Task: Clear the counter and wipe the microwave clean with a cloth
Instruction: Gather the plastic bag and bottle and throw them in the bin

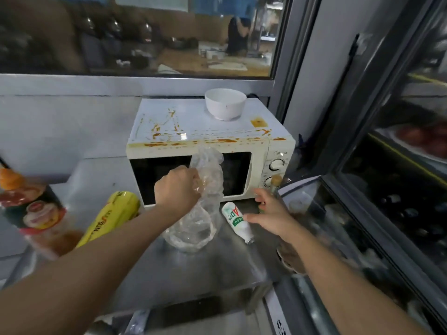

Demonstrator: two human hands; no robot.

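Gripping crumpled clear plastic bag (203,201), left hand (177,189) fisted, raised before stained microwave (208,151). Right hand (271,213) low over steel counter (193,269), fingers spread loose, index tip touching small white bottle (235,218) lying on side.

Commercial food-service area; steel counter (193,269) bears a sauce-stained microwave (205,151). Glass-door display fridge (399,189) at right; pass-through window (145,35) shows a kitchen.
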